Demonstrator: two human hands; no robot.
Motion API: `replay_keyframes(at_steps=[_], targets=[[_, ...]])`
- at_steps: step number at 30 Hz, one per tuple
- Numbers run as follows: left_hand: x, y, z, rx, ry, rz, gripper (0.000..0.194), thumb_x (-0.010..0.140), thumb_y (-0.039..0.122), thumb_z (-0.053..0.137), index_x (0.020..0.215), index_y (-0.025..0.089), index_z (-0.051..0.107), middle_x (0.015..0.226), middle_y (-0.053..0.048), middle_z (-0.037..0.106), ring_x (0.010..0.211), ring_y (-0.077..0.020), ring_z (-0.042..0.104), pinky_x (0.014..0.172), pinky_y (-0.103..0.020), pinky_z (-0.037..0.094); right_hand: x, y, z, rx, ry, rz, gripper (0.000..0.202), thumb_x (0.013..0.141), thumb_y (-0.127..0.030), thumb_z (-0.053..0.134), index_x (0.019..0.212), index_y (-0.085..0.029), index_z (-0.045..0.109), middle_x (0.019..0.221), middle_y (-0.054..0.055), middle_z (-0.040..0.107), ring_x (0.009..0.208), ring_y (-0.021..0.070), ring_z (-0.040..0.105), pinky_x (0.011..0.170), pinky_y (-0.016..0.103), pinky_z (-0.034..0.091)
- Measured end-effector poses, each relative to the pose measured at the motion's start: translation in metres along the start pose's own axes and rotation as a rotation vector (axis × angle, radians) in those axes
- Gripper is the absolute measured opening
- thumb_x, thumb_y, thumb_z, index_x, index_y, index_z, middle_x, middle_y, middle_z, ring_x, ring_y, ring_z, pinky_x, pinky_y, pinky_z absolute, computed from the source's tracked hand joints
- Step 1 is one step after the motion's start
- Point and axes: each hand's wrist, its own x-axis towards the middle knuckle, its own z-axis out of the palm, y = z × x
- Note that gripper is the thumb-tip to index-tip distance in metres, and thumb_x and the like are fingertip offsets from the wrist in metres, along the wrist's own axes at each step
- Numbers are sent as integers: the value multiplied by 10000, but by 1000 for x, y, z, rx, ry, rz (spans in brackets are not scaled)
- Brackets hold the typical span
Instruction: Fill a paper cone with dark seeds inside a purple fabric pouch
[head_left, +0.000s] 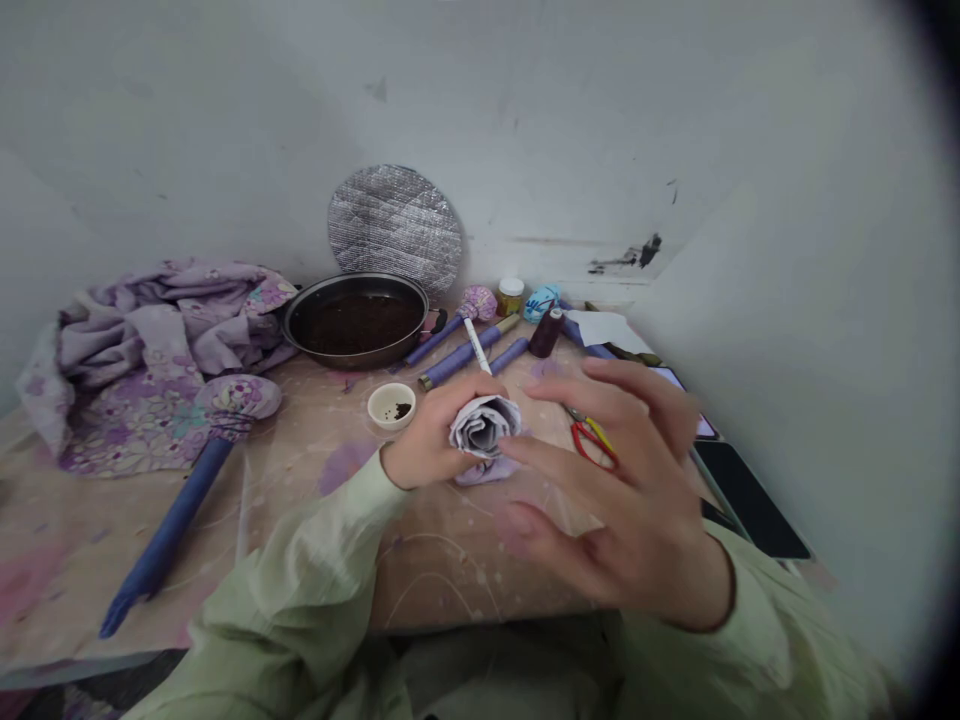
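Note:
My left hand (431,437) is wrapped round a rolled bundle of pale lilac material (486,428), its spiral end turned toward the camera. Some of the lilac material hangs below the roll. To the right, my right hand (626,490) is raised with its fingers spread, one fingertip close to the edge of the roll; whether it touches cannot be told. A small white bowl (391,407) with dark bits stands just left of my left hand. Beyond the roll a white stick with printed marks (478,348) points away. Red and yellow handled scissors (594,443) lie partly behind my right hand.
A dark pan (356,350) stands at the back, beside heaped floral cloth (142,370). A blue-handled, cloth-headed tool (176,525) lies at left. Blue rods (469,353), a dark thread spool (547,333) and a jar (511,297) are behind; a dark phone (752,498) is at right.

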Motion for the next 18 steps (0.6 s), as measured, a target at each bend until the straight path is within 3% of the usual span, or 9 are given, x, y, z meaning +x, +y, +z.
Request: replay_keyframes(at_steps=[5,10,14,18], targets=[[3,5,0,134,-31,6,250,828,327,573,1030,190,521,924,-51,617,855,-181,597,787,-330,486,3,-2,12,-48,-185,65,283,849,-443,550,932,-195,659,1376,105,490,1276,401,354,984,614,343],[3,6,4,236,-95,31,219,825,301,548,1008,182,528,945,-76,641,870,-214,604,787,-362,484,1,2,26,-17,-275,76,365,842,-505,540,776,-174,678,1445,101,430,1291,432,306,969,637,337],[2,3,6,277,-120,44,280,869,406,482,990,157,528,911,-106,632,816,-237,590,714,-372,481,1,4,37,-74,-302,59,364,838,-490,558,691,-178,674,1444,84,440,1280,452,325,933,678,322],[3,4,5,137,-112,-28,279,878,423,480,995,175,531,907,-83,635,814,-215,604,724,-360,501,3,4,33,-48,-244,66,285,813,-452,614,695,-198,672,1383,85,498,1315,413,314,977,638,346]])
